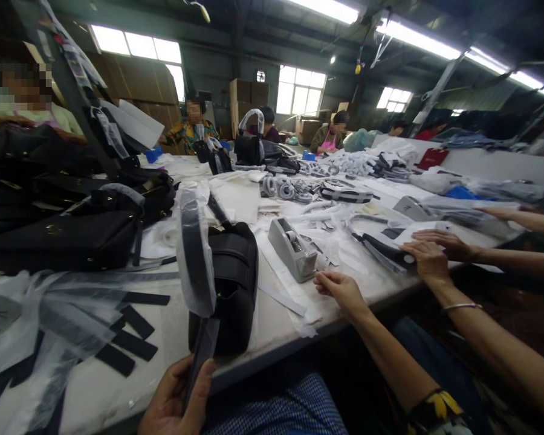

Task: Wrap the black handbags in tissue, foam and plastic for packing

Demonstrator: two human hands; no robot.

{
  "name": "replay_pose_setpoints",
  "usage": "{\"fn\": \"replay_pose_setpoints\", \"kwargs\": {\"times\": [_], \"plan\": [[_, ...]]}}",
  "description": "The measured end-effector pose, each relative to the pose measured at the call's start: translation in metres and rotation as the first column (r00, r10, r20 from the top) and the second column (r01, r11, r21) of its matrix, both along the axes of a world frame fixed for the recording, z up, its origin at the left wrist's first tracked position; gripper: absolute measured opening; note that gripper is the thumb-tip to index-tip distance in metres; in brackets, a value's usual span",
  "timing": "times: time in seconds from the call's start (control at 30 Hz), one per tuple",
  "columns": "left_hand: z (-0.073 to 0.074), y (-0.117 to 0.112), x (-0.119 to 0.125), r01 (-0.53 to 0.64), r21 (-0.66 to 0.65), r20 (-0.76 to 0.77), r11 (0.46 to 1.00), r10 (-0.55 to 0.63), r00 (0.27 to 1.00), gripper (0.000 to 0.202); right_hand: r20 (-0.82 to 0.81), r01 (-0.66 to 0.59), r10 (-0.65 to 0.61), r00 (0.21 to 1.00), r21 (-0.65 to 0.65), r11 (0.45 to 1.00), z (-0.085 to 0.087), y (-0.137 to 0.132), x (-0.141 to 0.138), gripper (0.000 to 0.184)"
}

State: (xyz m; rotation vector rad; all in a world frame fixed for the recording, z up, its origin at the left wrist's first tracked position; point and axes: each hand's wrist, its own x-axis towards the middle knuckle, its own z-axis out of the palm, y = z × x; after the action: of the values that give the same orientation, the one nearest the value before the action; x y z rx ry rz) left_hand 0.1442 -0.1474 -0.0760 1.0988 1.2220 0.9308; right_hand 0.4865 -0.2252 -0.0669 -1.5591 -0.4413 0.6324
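My left hand [174,402] shows at the bottom edge, closed on a black strap [199,353] partly wrapped in clear plastic. The strap rises to a plastic-covered handle loop [194,254] on a black handbag [231,284] that lies on the white table [272,314] just ahead. My right hand is out of the picture. Blue checked cloth [294,411] on my lap fills the bottom middle.
A co-worker's hand [340,290] rests by a grey tape dispenser [292,248]; more hands [428,260] press on a wrapped strap at right. Black bags [72,229] pile up at left, black strips [131,338] lie in plastic, and people sit along the far side.
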Motion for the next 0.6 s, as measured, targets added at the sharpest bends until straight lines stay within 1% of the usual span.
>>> {"fn": "replay_pose_setpoints", "kwargs": {"times": [0.07,0.1,0.17,0.2,0.27,0.33,0.37,0.4,0.43,0.47,0.53,0.6], "plan": [[0.001,-0.003,0.003,-0.036,0.011,0.032,0.999,0.035,0.999,0.062,0.051,-0.059,0.057,0.997,0.024,0.998,0.007,-0.004,-0.016,0.048],[0.003,-0.005,0.005,-0.051,0.023,0.046,0.998,0.05,0.998,0.062,0.077,-0.112,0.109,0.991,0.033,0.993,0.013,-0.005,-0.027,0.045],[0.006,-0.008,0.007,-0.056,0.049,0.059,0.997,0.053,0.997,0.06,0.11,-0.25,0.243,0.964,0.046,0.967,0.028,-0.005,-0.054,0.039],[0.008,-0.008,0.008,-0.047,0.06,0.057,0.997,0.043,0.997,0.058,0.108,-0.324,0.317,0.942,0.057,0.944,0.035,-0.004,-0.07,0.036],[0.011,-0.009,0.008,-0.022,0.084,0.04,0.996,0.019,0.999,0.056,0.085,-0.477,0.47,0.878,0.092,0.874,0.049,0.001,-0.101,0.032],[0.015,-0.01,0.007,0.003,0.106,0.021,0.994,-0.006,1.0,0.053,0.061,-0.608,0.606,0.793,0.131,0.783,0.058,0.007,-0.131,0.029],[0.016,-0.01,0.006,0.015,0.117,0.019,0.993,-0.017,1.0,0.051,0.062,-0.652,0.651,0.757,0.141,0.745,0.061,0.011,-0.145,0.028],[0.017,-0.01,0.006,0.024,0.129,0.023,0.991,-0.027,0.999,0.049,0.073,-0.679,0.677,0.733,0.139,0.72,0.063,0.016,-0.157,0.028],[0.018,-0.011,0.006,0.033,0.141,0.035,0.989,-0.039,0.999,0.047,0.092,-0.693,0.687,0.721,0.125,0.71,0.063,0.02,-0.167,0.028],[0.019,-0.011,0.006,0.041,0.154,0.051,0.987,-0.049,0.997,0.045,0.116,-0.693,0.683,0.721,0.101,0.714,0.063,0.025,-0.176,0.029],[0.018,-0.011,0.007,0.048,0.18,0.086,0.983,-0.064,0.994,0.04,0.18,-0.658,0.644,0.743,0.022,0.753,0.059,0.035,-0.189,0.03],[0.017,-0.011,0.006,0.063,0.188,0.101,0.98,-0.083,0.991,0.037,0.241,-0.601,0.599,0.764,-0.076,0.796,0.054,0.044,-0.194,0.031]]}}
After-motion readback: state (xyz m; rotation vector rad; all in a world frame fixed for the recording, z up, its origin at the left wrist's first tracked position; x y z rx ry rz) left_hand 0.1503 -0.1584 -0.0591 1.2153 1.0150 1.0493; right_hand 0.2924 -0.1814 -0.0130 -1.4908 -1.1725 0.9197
